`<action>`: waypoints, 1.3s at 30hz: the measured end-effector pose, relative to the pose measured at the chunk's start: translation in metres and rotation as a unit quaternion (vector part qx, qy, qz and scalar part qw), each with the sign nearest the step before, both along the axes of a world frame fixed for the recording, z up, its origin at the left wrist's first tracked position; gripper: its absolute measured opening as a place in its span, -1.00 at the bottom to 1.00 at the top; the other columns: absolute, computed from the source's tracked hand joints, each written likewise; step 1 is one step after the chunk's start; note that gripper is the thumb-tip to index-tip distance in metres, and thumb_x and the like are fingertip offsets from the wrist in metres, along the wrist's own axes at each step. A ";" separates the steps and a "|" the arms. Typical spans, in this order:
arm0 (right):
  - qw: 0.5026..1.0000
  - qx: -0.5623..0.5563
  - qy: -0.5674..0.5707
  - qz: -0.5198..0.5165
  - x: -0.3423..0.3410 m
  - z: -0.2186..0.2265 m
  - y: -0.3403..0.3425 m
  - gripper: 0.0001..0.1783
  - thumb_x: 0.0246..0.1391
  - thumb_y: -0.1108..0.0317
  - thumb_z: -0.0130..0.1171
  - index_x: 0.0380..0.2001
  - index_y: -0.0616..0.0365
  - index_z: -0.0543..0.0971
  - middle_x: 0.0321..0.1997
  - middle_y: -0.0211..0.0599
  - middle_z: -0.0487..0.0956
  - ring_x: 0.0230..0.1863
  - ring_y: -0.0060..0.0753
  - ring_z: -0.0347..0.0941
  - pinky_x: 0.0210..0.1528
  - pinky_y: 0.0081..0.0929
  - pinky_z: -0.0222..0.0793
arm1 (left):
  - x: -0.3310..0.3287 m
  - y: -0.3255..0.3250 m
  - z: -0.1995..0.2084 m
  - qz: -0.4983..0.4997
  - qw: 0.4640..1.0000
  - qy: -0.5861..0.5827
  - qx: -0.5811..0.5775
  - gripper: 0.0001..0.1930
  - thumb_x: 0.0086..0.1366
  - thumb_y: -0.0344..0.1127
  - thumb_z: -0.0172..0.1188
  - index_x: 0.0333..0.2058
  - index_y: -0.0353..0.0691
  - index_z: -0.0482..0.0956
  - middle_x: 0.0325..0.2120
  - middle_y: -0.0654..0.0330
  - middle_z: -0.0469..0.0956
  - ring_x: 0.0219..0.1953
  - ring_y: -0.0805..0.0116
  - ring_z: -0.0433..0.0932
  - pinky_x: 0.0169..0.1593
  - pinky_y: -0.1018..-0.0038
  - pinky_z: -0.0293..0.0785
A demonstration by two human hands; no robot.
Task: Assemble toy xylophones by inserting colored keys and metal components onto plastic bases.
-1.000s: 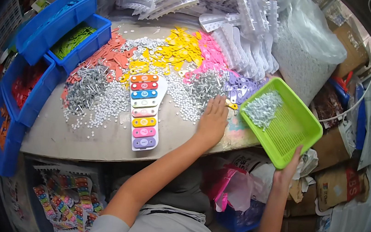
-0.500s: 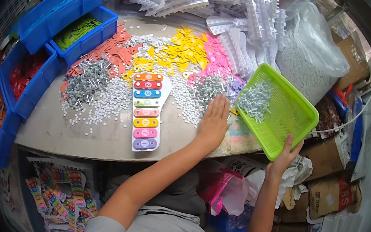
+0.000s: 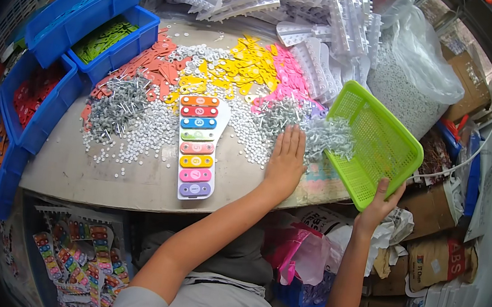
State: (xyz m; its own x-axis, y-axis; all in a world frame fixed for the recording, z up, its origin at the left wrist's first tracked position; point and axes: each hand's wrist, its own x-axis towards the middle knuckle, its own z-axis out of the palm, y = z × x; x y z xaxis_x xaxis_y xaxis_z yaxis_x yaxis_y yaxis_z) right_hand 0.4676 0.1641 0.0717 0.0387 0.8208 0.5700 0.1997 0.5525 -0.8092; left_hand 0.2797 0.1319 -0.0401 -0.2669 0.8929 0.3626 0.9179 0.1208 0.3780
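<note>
A green mesh basket (image 3: pixel 377 146) tilts over the table's right side, its near end gripped by my right hand (image 3: pixel 379 205). Grey screws (image 3: pixel 329 136) spill from its lower left edge onto the table. They meet a pile of screws (image 3: pixel 280 113) just beyond my left hand (image 3: pixel 287 158). That hand lies with its fingers stretched out, palm down, against the near side of the pile, holding nothing. To its left rests a toy xylophone (image 3: pixel 197 147), a white base with a row of coloured, numbered bars.
Another screw pile (image 3: pixel 120 104), white washers (image 3: pixel 153 133) and yellow pieces (image 3: pixel 251 62) cover the table's middle. Blue bins (image 3: pixel 47 120) line the left. White plastic bases (image 3: pixel 323 71) are stacked at the back, beside a clear bag (image 3: pixel 404 90) of small grey parts.
The basket has tipped further, and screws that lay inside it now stream over its left edge onto the table. My left hand has stayed nearly in place.
</note>
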 end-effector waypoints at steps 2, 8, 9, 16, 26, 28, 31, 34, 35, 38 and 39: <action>1.000 0.018 0.009 -0.019 -0.001 -0.001 -0.001 -0.31 0.33 0.24 0.13 0.38 0.31 0.15 0.38 -0.13 0.27 0.33 -0.29 0.21 0.38 -0.37 0.04 | 0.000 0.000 0.000 0.002 1.000 0.005 -0.002 -0.07 0.26 0.04 0.21 0.38 -0.45 -0.01 0.43 -0.15 -0.07 0.49 -0.05 -0.14 0.50 0.14 -0.27; 0.997 0.059 -0.034 -0.027 -0.004 0.001 -0.010 -0.28 0.31 0.23 0.16 0.38 0.30 0.14 0.37 -0.09 0.28 0.34 -0.26 0.21 0.38 -0.33 0.04 | 0.000 0.000 0.001 -0.004 1.000 0.002 0.000 -0.06 0.27 0.07 0.19 0.37 -0.47 -0.01 0.43 -0.15 -0.06 0.48 -0.05 -0.13 0.49 0.13 -0.26; 0.997 0.059 -0.034 -0.027 -0.004 0.001 -0.011 -0.28 0.31 0.23 0.16 0.38 0.30 0.14 0.37 -0.09 0.28 0.34 -0.26 0.21 0.38 -0.33 0.04 | 0.001 0.000 0.000 -0.005 1.000 -0.003 0.007 -0.07 0.28 0.08 0.18 0.37 -0.48 -0.01 0.43 -0.15 -0.06 0.48 -0.05 -0.12 0.49 0.13 -0.26; 0.989 0.120 -0.079 -0.033 -0.008 0.001 -0.014 -0.20 0.25 0.20 0.23 0.39 0.29 0.13 0.37 -0.05 0.26 0.33 -0.20 0.22 0.36 -0.28 0.09 | 0.003 0.000 0.002 -0.012 0.998 -0.042 0.041 -0.05 0.29 0.14 0.15 0.37 -0.48 -0.01 0.42 -0.16 -0.03 0.48 -0.06 -0.13 0.49 0.12 -0.26; 0.979 0.151 -0.124 -0.049 -0.011 0.001 -0.019 -0.13 0.20 0.20 0.26 0.42 0.27 0.08 0.45 -0.07 0.16 0.43 -0.18 0.12 0.42 -0.23 0.02 | 0.002 -0.003 0.006 -0.028 0.998 -0.049 0.035 0.02 0.21 0.17 0.23 0.37 -0.47 -0.01 0.41 -0.19 -0.04 0.48 -0.07 -0.14 0.49 0.12 -0.24; 0.978 0.171 -0.110 -0.045 -0.015 0.000 -0.019 -0.18 0.22 0.25 0.23 0.41 0.29 0.10 0.41 -0.08 0.22 0.39 -0.22 0.17 0.40 -0.25 0.05 | 0.000 -0.005 0.007 -0.028 0.998 -0.050 0.036 0.03 0.20 0.16 0.25 0.38 -0.47 -0.02 0.42 -0.19 -0.04 0.48 -0.08 -0.14 0.49 0.12 -0.24; 0.974 0.196 -0.103 -0.044 -0.017 0.002 -0.022 -0.23 0.24 0.29 0.20 0.39 0.31 0.11 0.37 -0.09 0.26 0.35 -0.24 0.21 0.39 -0.27 0.07 | -0.001 -0.009 0.012 -0.039 0.998 -0.051 0.008 0.05 0.17 0.13 0.29 0.38 -0.47 -0.04 0.42 -0.18 -0.05 0.49 -0.08 -0.14 0.49 0.12 -0.24; 0.975 0.186 -0.094 -0.073 -0.002 -0.002 -0.021 -0.23 0.25 0.27 0.20 0.39 0.31 0.11 0.37 -0.08 0.25 0.34 -0.23 0.22 0.38 -0.27 0.10 | -0.001 -0.009 0.014 -0.044 0.998 -0.043 0.012 0.07 0.16 0.11 0.32 0.38 -0.47 -0.06 0.42 -0.18 -0.06 0.49 -0.07 -0.14 0.49 0.12 -0.24; 0.978 0.169 -0.081 -0.095 0.009 -0.004 -0.019 -0.23 0.26 0.26 0.20 0.39 0.31 0.11 0.37 -0.08 0.25 0.34 -0.22 0.22 0.37 -0.27 0.12 | 0.000 -0.008 0.014 -0.045 0.997 -0.055 0.010 0.07 0.16 0.11 0.32 0.38 -0.47 -0.06 0.42 -0.17 -0.06 0.49 -0.07 -0.15 0.49 0.12 -0.24; 0.979 0.110 0.018 -0.172 0.048 0.000 -0.027 -0.27 0.30 0.23 0.16 0.37 0.34 0.13 0.35 -0.07 0.26 0.31 -0.20 0.24 0.32 -0.27 0.22 | 0.002 -0.005 0.009 -0.054 0.997 -0.059 0.008 0.08 0.15 0.10 0.33 0.39 -0.46 -0.07 0.43 -0.17 -0.06 0.49 -0.07 -0.15 0.49 0.11 -0.25; 0.970 0.117 0.087 -0.193 0.056 0.005 -0.033 -0.27 0.33 0.17 0.12 0.37 0.35 0.11 0.33 -0.05 0.28 0.28 -0.22 0.28 0.26 -0.28 0.31 | 0.001 -0.003 0.005 -0.048 0.997 -0.057 0.011 0.09 0.14 0.10 0.34 0.39 -0.46 -0.08 0.43 -0.17 -0.07 0.49 -0.07 -0.15 0.49 0.11 -0.25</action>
